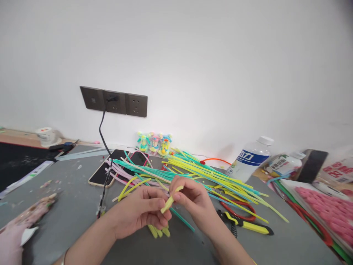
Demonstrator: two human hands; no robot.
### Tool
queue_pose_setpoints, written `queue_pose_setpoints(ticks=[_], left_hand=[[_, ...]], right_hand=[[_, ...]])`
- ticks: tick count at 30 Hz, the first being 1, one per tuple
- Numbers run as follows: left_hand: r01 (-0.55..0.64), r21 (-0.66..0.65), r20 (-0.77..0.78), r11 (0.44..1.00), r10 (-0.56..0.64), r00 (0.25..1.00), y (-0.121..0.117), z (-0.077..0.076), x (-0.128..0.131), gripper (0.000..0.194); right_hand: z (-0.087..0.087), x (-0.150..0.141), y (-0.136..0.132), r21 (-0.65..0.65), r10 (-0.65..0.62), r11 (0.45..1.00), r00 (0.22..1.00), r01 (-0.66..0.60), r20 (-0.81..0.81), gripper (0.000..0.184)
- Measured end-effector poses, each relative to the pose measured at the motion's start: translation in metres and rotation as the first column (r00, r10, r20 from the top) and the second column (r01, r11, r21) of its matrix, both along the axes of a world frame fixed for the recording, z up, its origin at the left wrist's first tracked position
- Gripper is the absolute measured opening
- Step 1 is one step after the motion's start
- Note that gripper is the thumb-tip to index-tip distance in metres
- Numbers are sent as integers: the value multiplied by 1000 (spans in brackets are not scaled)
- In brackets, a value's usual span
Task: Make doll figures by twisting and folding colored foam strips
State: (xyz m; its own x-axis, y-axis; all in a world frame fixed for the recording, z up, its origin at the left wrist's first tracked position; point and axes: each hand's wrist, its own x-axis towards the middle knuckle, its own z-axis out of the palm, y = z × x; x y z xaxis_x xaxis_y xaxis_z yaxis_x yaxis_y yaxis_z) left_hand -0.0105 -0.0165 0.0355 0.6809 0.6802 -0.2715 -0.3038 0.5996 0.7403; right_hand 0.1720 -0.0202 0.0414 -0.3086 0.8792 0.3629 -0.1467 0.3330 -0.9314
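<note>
A short pale-yellow piece of pipe cleaner (171, 200) is pinched between both hands above the grey table. My left hand (145, 211) holds its lower end with thumb and fingers. The upper end is in the closed fingertips of my right hand (190, 197). Just under my left hand lie several short yellow-green pipe cleaner pieces (159, 231), partly hidden by the fingers. Behind the hands spreads a loose pile of long pipe cleaners (209, 171) in yellow, teal and lilac. Three small fuzzy figures (154, 143) stand against the wall.
Yellow-and-black pliers (253, 226) and red-handled scissors (249, 218) lie right of my right hand. A white bottle (249, 160) stands behind them. On the left are a phone (100, 173), a black cable (106, 171) and a pinkish bundle (30, 217). Pink fuzzy pieces (325, 209) sit far right.
</note>
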Motion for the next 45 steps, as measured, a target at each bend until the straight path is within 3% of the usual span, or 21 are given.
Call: queue_pose_setpoints(ticks=[5,10,18,25,33,45], left_hand=[[59,8,-11,998,-59,998,-1,1,-1,34],[81,25,-57,996,-79,995,-1,4,-1,25],[7,71,-88,997,-1,996,0,3,0,25],[-191,129,-119,973,206,971,4,4,2,22],[-237,173,-54,956,250,967,4,1,1,40],[-361,247,-12,899,375,927,5,-4,2,27]], right_hand=[[-1,0,0,-55,48,997,999,-49,-7,28],[-1,-1,1,-61,46,997,999,-47,-17,27],[-4,-3,1,-140,14,990,997,-24,-73,23],[-7,-1,1,-18,-112,994,994,112,-1,13],[-13,-4,3,158,-251,960,962,232,110,12],[-14,-6,-1,149,-224,967,967,205,125,18]])
